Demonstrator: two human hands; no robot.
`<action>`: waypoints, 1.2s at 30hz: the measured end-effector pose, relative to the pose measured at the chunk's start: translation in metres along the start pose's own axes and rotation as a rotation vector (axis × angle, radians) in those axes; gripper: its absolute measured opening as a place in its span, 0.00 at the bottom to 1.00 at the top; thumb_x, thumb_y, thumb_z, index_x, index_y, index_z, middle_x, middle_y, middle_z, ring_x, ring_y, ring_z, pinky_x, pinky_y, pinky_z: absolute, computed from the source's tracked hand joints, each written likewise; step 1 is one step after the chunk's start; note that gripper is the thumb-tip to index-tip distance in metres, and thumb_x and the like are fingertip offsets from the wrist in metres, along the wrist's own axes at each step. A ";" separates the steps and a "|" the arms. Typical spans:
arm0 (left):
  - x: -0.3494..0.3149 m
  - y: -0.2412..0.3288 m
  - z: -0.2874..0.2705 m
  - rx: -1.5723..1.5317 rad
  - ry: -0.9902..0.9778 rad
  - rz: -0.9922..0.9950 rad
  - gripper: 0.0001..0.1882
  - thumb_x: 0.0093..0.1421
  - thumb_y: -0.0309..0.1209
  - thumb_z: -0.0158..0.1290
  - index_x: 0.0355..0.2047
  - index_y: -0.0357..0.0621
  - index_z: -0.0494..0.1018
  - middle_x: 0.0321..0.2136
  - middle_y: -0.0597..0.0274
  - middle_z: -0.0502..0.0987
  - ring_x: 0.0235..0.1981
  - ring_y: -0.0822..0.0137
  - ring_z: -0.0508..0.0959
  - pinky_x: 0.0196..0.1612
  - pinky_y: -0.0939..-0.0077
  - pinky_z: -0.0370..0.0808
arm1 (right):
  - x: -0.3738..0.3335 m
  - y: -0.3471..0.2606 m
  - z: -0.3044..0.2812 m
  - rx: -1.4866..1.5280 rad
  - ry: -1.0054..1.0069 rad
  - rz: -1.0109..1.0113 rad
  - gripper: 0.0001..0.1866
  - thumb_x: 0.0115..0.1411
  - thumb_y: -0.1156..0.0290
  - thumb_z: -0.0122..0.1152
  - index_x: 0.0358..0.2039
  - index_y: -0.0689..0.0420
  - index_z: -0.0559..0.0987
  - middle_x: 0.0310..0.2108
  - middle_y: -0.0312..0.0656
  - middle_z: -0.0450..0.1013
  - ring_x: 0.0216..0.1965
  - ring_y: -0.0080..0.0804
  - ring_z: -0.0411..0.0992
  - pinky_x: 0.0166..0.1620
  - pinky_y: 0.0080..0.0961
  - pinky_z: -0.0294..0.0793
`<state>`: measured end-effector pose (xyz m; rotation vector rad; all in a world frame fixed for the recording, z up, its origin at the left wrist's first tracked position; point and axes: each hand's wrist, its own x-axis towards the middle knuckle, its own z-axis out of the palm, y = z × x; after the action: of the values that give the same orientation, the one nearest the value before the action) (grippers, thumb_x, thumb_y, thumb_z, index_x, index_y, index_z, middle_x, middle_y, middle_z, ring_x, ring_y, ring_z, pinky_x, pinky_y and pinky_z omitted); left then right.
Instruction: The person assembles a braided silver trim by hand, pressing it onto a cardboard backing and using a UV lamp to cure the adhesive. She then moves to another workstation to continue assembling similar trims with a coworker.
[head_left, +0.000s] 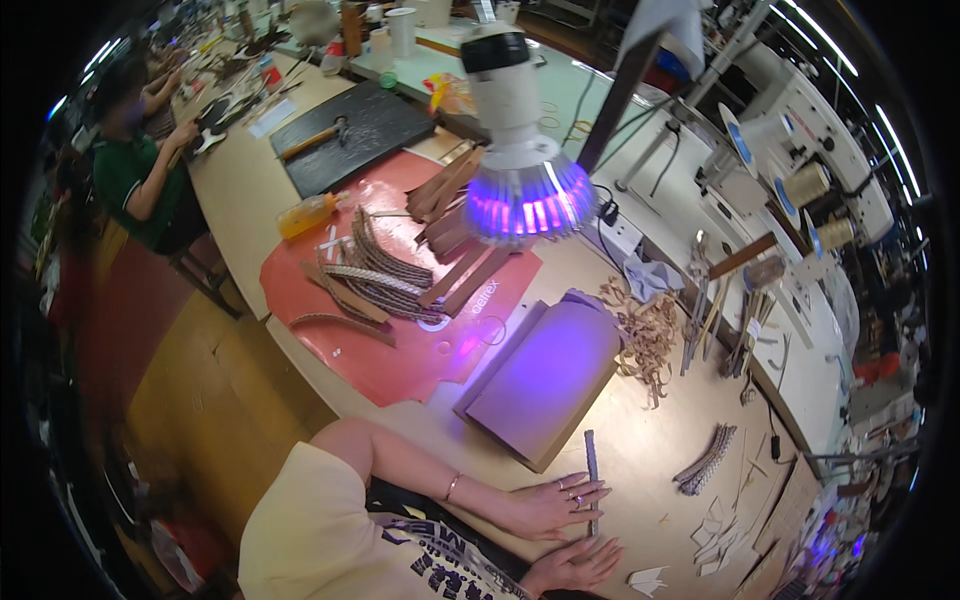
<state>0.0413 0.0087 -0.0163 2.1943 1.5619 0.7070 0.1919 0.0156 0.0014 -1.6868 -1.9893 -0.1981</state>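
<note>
A narrow dark strip, apparently braided, lies on the tan worktable in front of me. My left hand, with rings and a bracelet, rests over the strip with its fingers stretched out flat. Closer to me, my right hand lies at the strip's near end, fingers extended and nothing visible in its grasp. Part of the strip is hidden under the left fingers. Just beyond the hands sits a brown box-like block, lit purple by the lamp above.
Braided strips and brown leather strips lie on a red sheet. Curled trimmings are heaped behind the block. At right are a braided bundle and white scraps. A co-worker sits far left.
</note>
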 end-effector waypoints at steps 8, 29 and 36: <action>0.003 0.004 -0.015 0.027 -0.055 -0.027 0.38 0.61 0.48 0.50 0.66 0.42 0.53 0.68 0.42 0.46 0.70 0.47 0.44 0.69 0.51 0.39 | -0.003 0.011 0.007 0.120 0.030 0.053 0.17 0.65 0.65 0.53 0.49 0.62 0.76 0.57 0.52 0.68 0.59 0.53 0.63 0.59 0.48 0.58; 0.006 0.001 -0.017 0.054 -0.105 -0.022 0.36 0.62 0.48 0.49 0.64 0.40 0.58 0.67 0.39 0.50 0.69 0.45 0.48 0.69 0.48 0.43 | 0.000 0.005 0.005 0.183 -0.002 0.153 0.13 0.60 0.70 0.57 0.44 0.60 0.78 0.54 0.50 0.70 0.58 0.49 0.63 0.61 0.42 0.57; 0.008 0.005 -0.016 0.093 -0.125 -0.022 0.33 0.63 0.48 0.49 0.66 0.57 0.58 0.68 0.38 0.46 0.69 0.39 0.47 0.67 0.44 0.44 | 0.000 0.008 -0.001 0.156 -0.070 0.080 0.16 0.57 0.62 0.57 0.45 0.46 0.83 0.62 0.53 0.63 0.60 0.52 0.60 0.58 0.45 0.54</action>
<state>0.0379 0.0149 0.0010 2.2369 1.5820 0.4890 0.2000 0.0172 0.0001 -1.6899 -1.9286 0.0439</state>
